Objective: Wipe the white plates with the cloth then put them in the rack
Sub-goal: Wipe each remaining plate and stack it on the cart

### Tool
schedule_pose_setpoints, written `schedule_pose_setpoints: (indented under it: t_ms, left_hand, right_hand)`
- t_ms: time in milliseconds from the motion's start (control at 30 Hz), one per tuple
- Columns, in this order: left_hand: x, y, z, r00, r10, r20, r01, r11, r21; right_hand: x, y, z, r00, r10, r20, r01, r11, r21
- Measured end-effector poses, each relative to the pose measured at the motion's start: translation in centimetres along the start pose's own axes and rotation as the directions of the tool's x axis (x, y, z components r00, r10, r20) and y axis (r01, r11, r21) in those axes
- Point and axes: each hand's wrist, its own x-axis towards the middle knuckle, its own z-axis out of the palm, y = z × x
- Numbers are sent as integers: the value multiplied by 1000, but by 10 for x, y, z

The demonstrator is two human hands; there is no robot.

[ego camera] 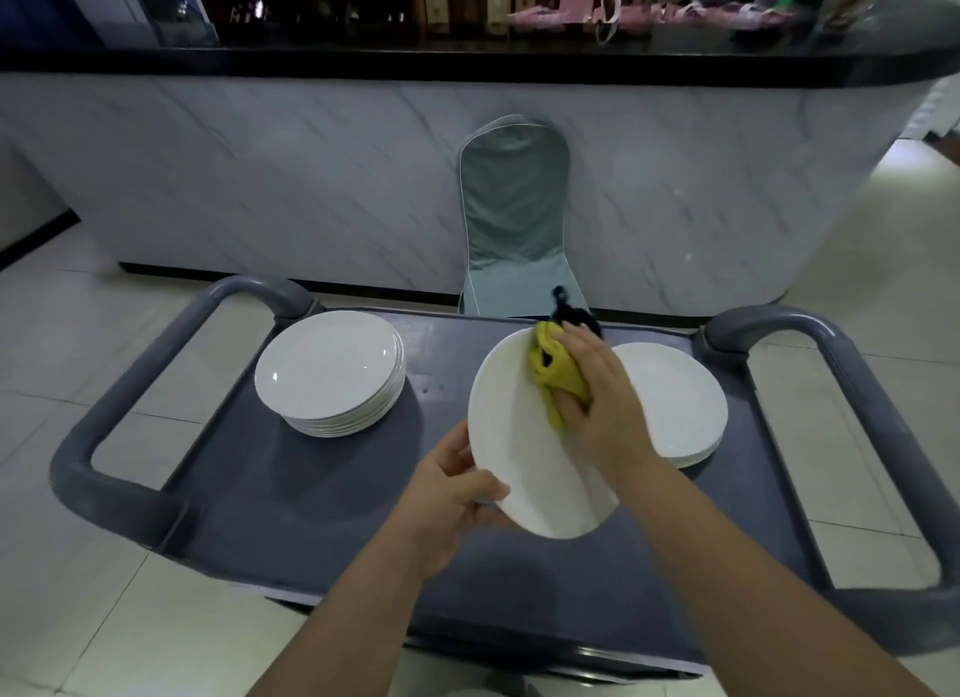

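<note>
A white plate (514,436) is held tilted above the grey cart top (332,488). My left hand (452,493) grips its lower left rim, thumb on the face. My right hand (597,400) holds a yellow cloth (558,376) against the plate's upper right part. A stack of several white plates (332,371) sits on the cart's left side. A second, lower stack of white plates (675,405) lies on the right, partly hidden behind my right hand. No rack is in view.
The cart has thick grey loop handles on the left (104,436) and right (883,436). A chair in a grey-green cover (511,218) stands behind the cart against a marble-patterned counter (260,176). A dark object (571,311) lies at the cart's far edge.
</note>
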Motion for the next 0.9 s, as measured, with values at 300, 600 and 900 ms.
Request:
schedule_pose_setpoints:
  t_ms: [300,600,900]
  left_hand:
    - [2,15,-5,987,85,-139,-72,993,95]
    - [13,23,-15,824,167,-541,-18,963,270]
    - [13,62,12,748,658,87,-207,106,973]
  right_hand:
    - [-63,29,-24,971,-49,235,24,994,107]
    - [-7,30,-60,967,144,211,-195,949,247]
    - [21,-24,-33,864,-124,488,47,985,167]
